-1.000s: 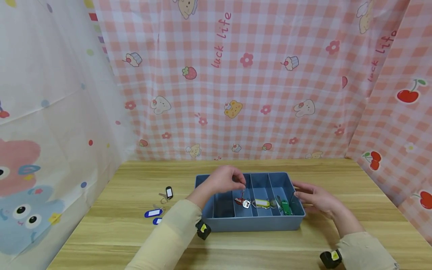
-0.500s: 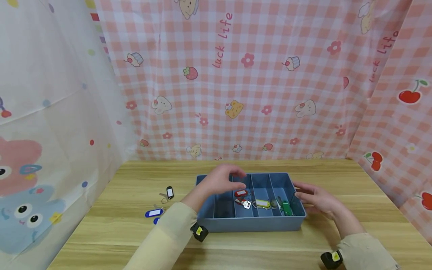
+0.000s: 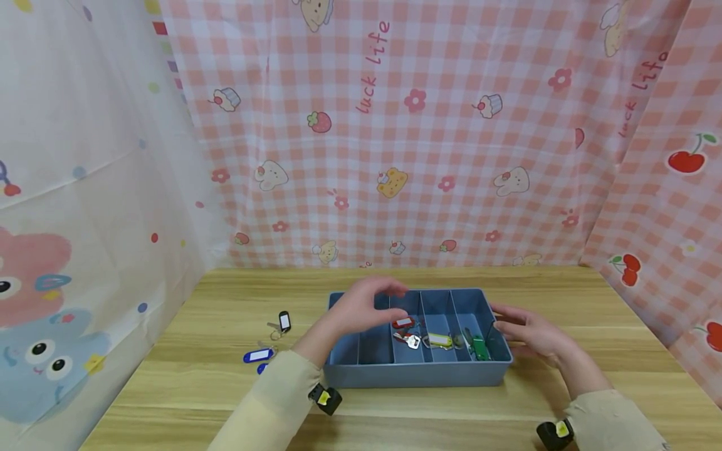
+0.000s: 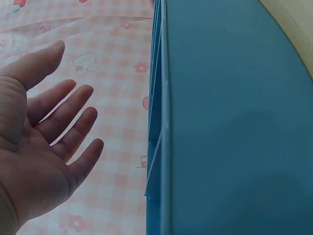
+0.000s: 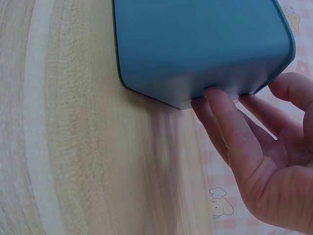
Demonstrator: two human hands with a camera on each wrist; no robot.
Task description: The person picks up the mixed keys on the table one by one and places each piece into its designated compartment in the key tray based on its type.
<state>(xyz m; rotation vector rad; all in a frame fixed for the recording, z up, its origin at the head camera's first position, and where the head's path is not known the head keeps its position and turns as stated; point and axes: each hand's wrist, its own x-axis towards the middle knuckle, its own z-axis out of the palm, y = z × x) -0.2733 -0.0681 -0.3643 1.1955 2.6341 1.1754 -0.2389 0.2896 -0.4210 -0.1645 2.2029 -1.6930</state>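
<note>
My left hand (image 3: 363, 307) hovers above the left part of a blue-grey divided box (image 3: 417, 374), thumb and fingers apart with nothing between them. In the left wrist view its palm and spread fingers show beside the box's wall. Under its fingertips, a red key tag (image 3: 403, 322) and a silver key (image 3: 413, 341) lie in one compartment, with more red beneath the key. The compartments to the right hold a yellow key tag (image 3: 440, 339) and a green key tag (image 3: 481, 346). My right hand (image 3: 533, 332) touches the box's right end wall with extended fingers, its thumb near the rim.
Left of the box, a black key tag (image 3: 284, 321) with a key and a blue key tag (image 3: 258, 355) lie on the wooden table (image 3: 186, 388). A second blue tag (image 3: 262, 368) is partly hidden by the left sleeve. Patterned cloth (image 3: 417, 138) hangs behind.
My left hand has let go of a red key tag, which now lies in the compartment. The fingers have parted and the hand has drawn slightly left. My right hand stays at the box.
</note>
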